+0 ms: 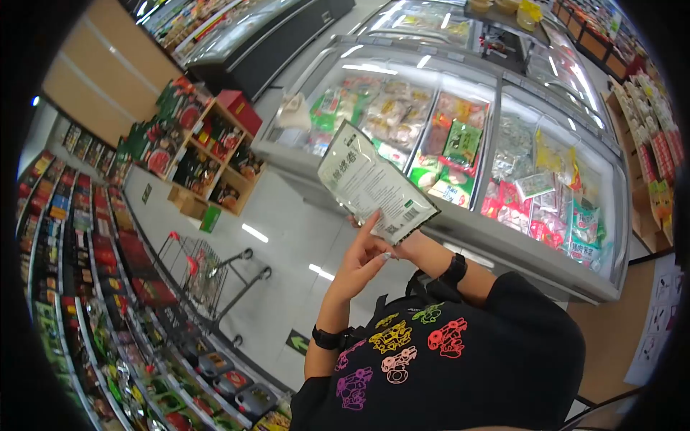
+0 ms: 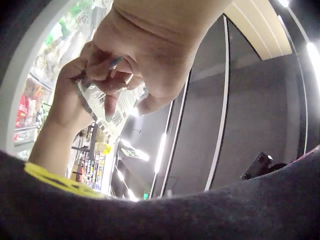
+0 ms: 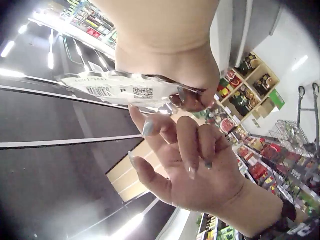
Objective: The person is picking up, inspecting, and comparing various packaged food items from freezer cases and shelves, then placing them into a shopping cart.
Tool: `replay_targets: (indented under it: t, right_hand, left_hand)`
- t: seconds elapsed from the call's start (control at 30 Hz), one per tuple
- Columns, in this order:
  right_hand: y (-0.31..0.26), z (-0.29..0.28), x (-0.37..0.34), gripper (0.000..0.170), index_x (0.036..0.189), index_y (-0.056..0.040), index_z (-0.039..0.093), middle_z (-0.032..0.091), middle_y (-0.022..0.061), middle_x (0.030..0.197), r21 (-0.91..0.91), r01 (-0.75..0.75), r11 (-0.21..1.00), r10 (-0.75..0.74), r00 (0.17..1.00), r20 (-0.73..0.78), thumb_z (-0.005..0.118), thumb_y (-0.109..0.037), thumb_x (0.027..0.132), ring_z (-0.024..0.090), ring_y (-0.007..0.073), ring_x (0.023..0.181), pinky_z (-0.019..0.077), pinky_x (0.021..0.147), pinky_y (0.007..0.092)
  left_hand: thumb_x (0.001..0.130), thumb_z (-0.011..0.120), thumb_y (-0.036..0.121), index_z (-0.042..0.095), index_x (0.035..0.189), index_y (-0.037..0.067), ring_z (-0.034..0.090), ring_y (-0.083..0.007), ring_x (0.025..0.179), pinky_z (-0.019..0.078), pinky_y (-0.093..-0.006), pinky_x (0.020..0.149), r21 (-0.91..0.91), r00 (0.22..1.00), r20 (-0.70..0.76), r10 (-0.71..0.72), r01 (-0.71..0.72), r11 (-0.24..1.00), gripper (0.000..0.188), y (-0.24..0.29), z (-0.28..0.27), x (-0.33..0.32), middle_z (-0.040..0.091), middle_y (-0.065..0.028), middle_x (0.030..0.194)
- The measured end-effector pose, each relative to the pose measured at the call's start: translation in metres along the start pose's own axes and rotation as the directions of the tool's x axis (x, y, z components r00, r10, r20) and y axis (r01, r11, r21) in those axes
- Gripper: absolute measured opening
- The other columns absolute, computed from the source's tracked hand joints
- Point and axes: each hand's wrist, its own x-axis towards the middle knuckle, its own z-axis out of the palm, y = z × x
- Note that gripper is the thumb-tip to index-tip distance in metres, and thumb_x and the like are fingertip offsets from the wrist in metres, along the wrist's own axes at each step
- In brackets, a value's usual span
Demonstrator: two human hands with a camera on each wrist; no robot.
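Observation:
A flat white-and-green printed food bag (image 1: 374, 179) is held up in front of the body, its text side facing the head camera. My right hand (image 3: 172, 70) grips the bag's lower edge; in the head view most of that hand is behind the bag. My left hand (image 1: 361, 263) is just below, index finger extended onto the print near the barcode, its other fingers loosely bent. In the right wrist view, the left index fingertip is right at the bag's edge, beside the QR code. The left wrist view shows the bag (image 2: 122, 107) partly covered by the left fingers.
Behind the bag stands a glass-topped chest freezer (image 1: 460, 215) full of packaged frozen food. A shopping cart (image 1: 198, 266) is on the tiled floor to the left, near long stocked shelves (image 1: 93, 287). A wooden display rack (image 1: 215, 158) stands at the freezer's left.

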Motion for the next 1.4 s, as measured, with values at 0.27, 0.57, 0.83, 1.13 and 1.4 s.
replay_targets:
  t: [0.27, 0.57, 0.83, 1.13, 1.4]
  right_hand:
    - [0.118, 0.031, 0.023, 0.059, 0.126, -0.0023, 0.029, 0.042, 0.0182, 0.120, 0.090, -0.394, 0.915, 0.386, 0.917, 0.101, 0.028, -0.045, 0.085, 0.053, 0.0309, 0.091, 0.0455, 0.046, 0.0279]
    - [0.221, 0.039, 0.089, 0.062, 0.126, -0.0053, 0.031, 0.038, 0.0179, 0.124, 0.224, -0.693, 0.685, 0.696, 0.714, 0.079, 0.031, -0.049, 0.083, 0.048, 0.0370, 0.096, 0.0429, 0.038, 0.0335]
    - [0.301, 0.031, 0.187, 0.060, 0.126, -0.0081, 0.032, 0.039, 0.0161, 0.124, 0.238, -0.786, 0.570, 0.798, 0.599, 0.067, 0.029, -0.050, 0.083, 0.049, 0.0354, 0.095, 0.0420, 0.038, 0.0334]
    - [0.392, 0.039, 0.314, 0.055, 0.124, -0.0085, 0.035, 0.043, 0.0143, 0.121, 0.202, -0.832, 0.517, 0.839, 0.539, 0.071, 0.033, -0.046, 0.083, 0.053, 0.0282, 0.082, 0.0398, 0.036, 0.0314]
    - [0.483, 0.033, 0.372, 0.056, 0.122, -0.0052, 0.038, 0.052, 0.0135, 0.104, 0.028, -0.909, 0.415, 0.887, 0.411, 0.212, 0.037, -0.045, 0.082, 0.050, 0.0198, 0.062, 0.0417, 0.046, 0.0299]
  left_hand:
    - [0.074, 0.044, 0.001, 0.010, 0.135, 0.010, 0.035, -0.0036, 0.050, 0.0295, -0.0142, 0.042, -0.086, 0.945, -0.322, 0.061, -0.093, 0.992, 0.070, 0.011, -0.024, -0.131, 0.054, -0.0092, 0.080]
    - [0.068, 0.038, 0.002, 0.014, 0.135, 0.011, 0.029, -0.0039, 0.039, 0.0271, -0.0143, 0.037, -0.108, 0.718, -0.687, 0.114, -0.256, 0.961, 0.071, 0.005, -0.066, -0.216, 0.054, -0.0113, 0.072]
    - [0.070, 0.036, 0.000, 0.014, 0.135, 0.012, 0.029, -0.0031, 0.038, 0.0263, -0.0140, 0.036, -0.107, 0.601, -0.794, 0.090, -0.284, 0.953, 0.069, 0.011, -0.164, -0.257, 0.054, -0.0123, 0.073]
    - [0.072, 0.035, -0.001, 0.013, 0.135, 0.012, 0.030, -0.0030, 0.038, 0.0260, -0.0150, 0.037, -0.057, 0.495, -0.867, 0.054, -0.206, 0.977, 0.068, 0.048, -0.292, -0.299, 0.054, -0.0118, 0.073]
    - [0.078, 0.037, 0.002, 0.016, 0.134, 0.010, 0.033, -0.0036, 0.043, 0.0278, -0.0146, 0.041, -0.119, 0.382, -0.924, -0.012, -0.258, 0.959, 0.060, 0.044, -0.368, -0.374, 0.053, -0.0106, 0.073]
